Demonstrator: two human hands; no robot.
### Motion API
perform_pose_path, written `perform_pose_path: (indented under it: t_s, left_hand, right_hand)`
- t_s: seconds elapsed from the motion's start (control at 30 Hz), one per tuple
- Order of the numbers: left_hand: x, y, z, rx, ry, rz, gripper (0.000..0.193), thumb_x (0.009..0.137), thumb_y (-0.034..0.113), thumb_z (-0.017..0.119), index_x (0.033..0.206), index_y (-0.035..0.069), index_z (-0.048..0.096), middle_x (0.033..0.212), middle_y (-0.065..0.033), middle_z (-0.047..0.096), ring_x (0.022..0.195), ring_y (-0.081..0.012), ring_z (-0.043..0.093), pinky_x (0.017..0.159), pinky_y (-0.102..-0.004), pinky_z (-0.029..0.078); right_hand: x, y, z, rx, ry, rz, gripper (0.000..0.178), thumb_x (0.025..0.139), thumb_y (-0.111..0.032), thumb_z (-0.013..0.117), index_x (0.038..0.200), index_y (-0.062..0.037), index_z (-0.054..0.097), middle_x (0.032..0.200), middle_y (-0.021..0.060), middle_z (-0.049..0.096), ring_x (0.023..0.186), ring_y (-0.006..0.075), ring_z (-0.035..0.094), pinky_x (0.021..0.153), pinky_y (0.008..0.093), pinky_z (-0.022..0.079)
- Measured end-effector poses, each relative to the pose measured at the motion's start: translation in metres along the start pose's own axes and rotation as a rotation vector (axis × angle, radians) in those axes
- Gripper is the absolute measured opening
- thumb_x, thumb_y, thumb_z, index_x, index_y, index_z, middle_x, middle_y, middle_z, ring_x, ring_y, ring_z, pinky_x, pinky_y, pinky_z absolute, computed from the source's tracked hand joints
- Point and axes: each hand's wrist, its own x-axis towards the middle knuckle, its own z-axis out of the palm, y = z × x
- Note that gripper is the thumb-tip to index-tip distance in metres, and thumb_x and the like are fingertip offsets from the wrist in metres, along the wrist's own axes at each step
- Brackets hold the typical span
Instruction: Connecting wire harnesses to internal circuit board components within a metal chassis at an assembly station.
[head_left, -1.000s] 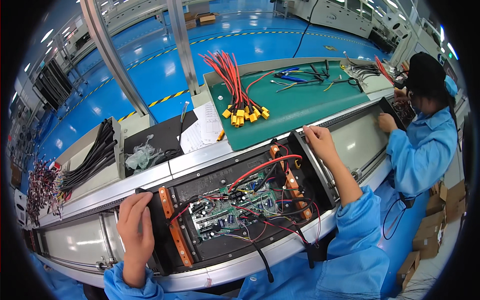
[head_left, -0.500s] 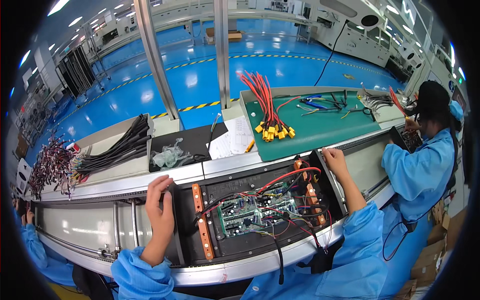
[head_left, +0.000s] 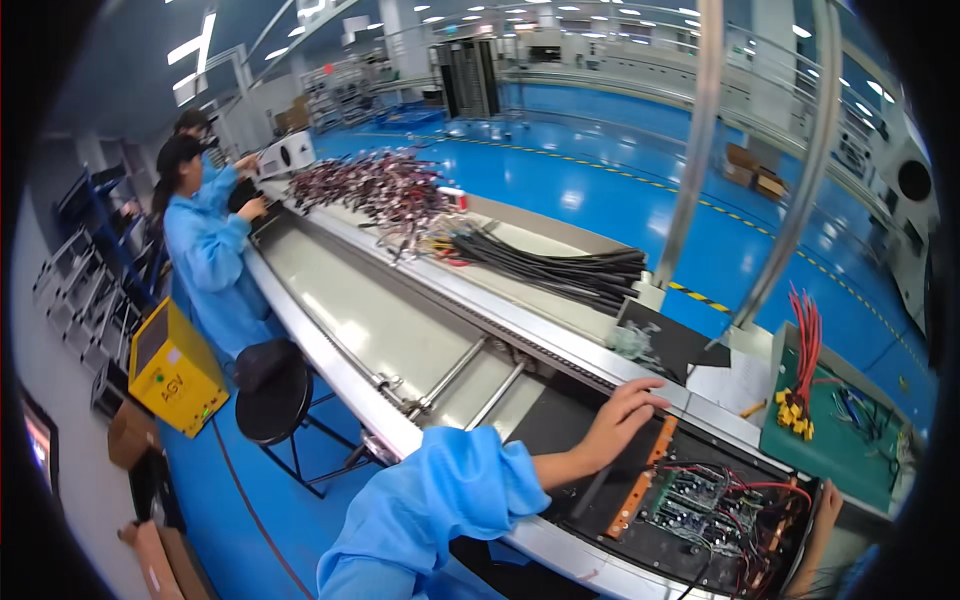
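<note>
A black open case [head_left: 590, 505] lies on the conveyor at the lower right, holding a green circuit board [head_left: 690, 510] with red and black wires. Copper-coloured bars [head_left: 637, 490] run along its two ends. My left hand [head_left: 615, 420] is over the case's left end wall, fingers stretched out and nothing held; whether it touches the wall, I cannot tell. By the right end wall is my right hand [head_left: 828, 510], small and partly cut off from view, its finger grip unclear.
Beyond the rail lie black cables [head_left: 560, 265], a heap of thin wires [head_left: 370, 195], and red leads with yellow connectors [head_left: 795, 415] on a green mat [head_left: 835, 455]. Co-workers [head_left: 200, 245] stand at the far left, near a black stool [head_left: 275, 400] and a yellow box-shaped machine [head_left: 175, 375].
My view has swung left, so the case now sits at the lower right. The co-worker on the right has left the view. My left hand stays near the left wall, fingers stretched rightward.
</note>
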Motion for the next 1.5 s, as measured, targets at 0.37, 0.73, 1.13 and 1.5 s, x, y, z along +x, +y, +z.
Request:
perform_pose_path:
  t_s: [0.37, 0.73, 1.13, 1.5]
  left_hand:
    - [0.008, 0.004, 0.006, -0.011, -0.028, 0.006, 0.024, 0.095, 0.012, 0.046, 0.108, 0.005, 0.065, 0.135, -0.0069, 0.046, 0.119, -0.0212, 0.043, 0.101, -0.0322, 0.032]
    - [0.016, 0.013, 0.002, 0.323, -0.048, 0.147, 0.024, 0.087, 0.003, 0.05, 0.105, 0.005, 0.065, 0.124, -0.0096, 0.056, 0.105, -0.0256, 0.053, 0.091, -0.0322, 0.041]
    - [0.119, -0.101, -0.251, 1.617, -0.122, 0.146, 0.035, 0.08, 0.005, 0.051, 0.112, 0.008, 0.063, 0.117, -0.0169, 0.058, 0.104, -0.035, 0.057, 0.085, -0.0424, 0.047]
    - [0.153, -0.069, -0.283, 1.895, -0.274, 0.201, 0.024, 0.082, 0.003, 0.049, 0.105, 0.003, 0.055, 0.1, -0.0133, 0.058, 0.088, -0.0309, 0.057, 0.075, -0.0376, 0.047]
  right_hand:
    - [0.003, 0.037, -0.021, -0.155, 0.186, -0.292, 0.034, 0.095, -0.023, 0.05, 0.067, -0.0039, 0.05, 0.057, -0.0006, 0.042, 0.052, 0.0106, 0.034, 0.05, 0.0271, 0.031]
    - [-0.012, 0.269, -0.149, -0.224, 0.233, 0.186, 0.04, 0.096, -0.024, 0.05, 0.061, -0.0067, 0.044, 0.053, -0.0008, 0.041, 0.049, 0.0085, 0.032, 0.047, 0.0262, 0.03]
    - [-0.017, 0.28, -0.129, -0.035, 0.388, 0.291, 0.03, 0.077, -0.011, 0.055, 0.1, -0.0032, 0.072, 0.061, 0.0031, 0.06, 0.05, 0.0125, 0.047, 0.048, 0.0254, 0.039]
    - [-0.011, 0.266, -0.125, -0.191, 0.393, 0.217, 0.038, 0.09, -0.025, 0.055, 0.06, -0.001, 0.055, 0.051, 0.0016, 0.048, 0.049, 0.014, 0.041, 0.053, 0.027, 0.039]
